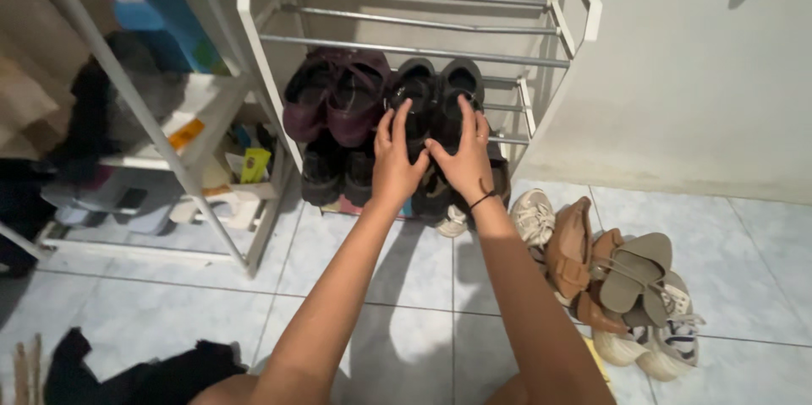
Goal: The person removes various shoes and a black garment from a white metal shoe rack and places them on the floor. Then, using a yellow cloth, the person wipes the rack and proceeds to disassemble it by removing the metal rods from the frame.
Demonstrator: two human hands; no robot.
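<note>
left hand (394,160): mine, on the left shoe of the black pair (436,105), fingers spread and pressed against its upper, thumb toward the middle. Touching, not wrapped round it.
right hand (463,155): on the right shoe of the same pair, fingers apart and laid up over the toe; black band on that wrist.
black pair: on the middle bars of the white shoe rack (254,41), toes up, right of centre, the two shoes touching.
maroon pair (338,96): same tier, just left of the black pair, touching it.
lower tier: dark shoes (338,172) below the maroon pair.
top bars: metal, bare.
floor right of rack: heap of tan sandals and white sneakers (622,287) on pale tile.
left: second white shelf (190,168) holding mixed clutter.
bottom left: dark cloth (144,371) on the floor.
</note>
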